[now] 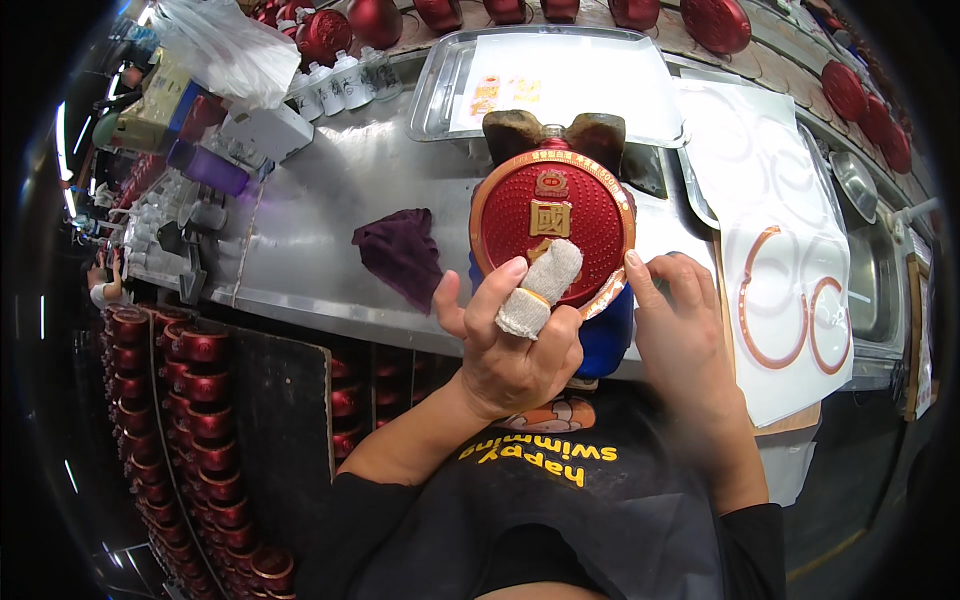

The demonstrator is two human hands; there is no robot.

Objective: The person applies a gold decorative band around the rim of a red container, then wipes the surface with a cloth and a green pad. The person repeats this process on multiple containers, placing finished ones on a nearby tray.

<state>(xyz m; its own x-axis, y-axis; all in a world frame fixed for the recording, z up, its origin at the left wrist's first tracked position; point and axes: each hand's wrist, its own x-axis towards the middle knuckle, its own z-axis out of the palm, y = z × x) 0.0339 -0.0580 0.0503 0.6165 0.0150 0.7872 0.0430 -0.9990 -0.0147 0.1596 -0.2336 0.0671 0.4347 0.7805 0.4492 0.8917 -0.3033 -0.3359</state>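
Observation:
A round, flat red bottle point(500, 215) with a dotted face and gold emblems is propped upright in front of me. A gold-orange decal strip point(625, 205) runs around its rim; the lower right stretch looks pale and glossy. My left hand point(510, 335) is at the bottle's lower face, fingers apart, one wrapped in a grey cloth finger cover point(545, 285) with a yellowish band. That covered finger lies over the lower emblem. My right hand point(685, 315), slightly blurred, has its fingertips at the right rim, on the strip. A dark brown padded stand point(598, 135) and blue support point(605, 350) show behind and below the bottle.
A dark purple cloth point(400, 250) lies on the metal bench to the left. Behind is a metal tray point(430, 105) with white paper. On the right, a white sheet point(775, 385) bears curved orange strips. Stacked red bottles point(205, 400) stand lower left; small white bottles point(350, 85) stand back left.

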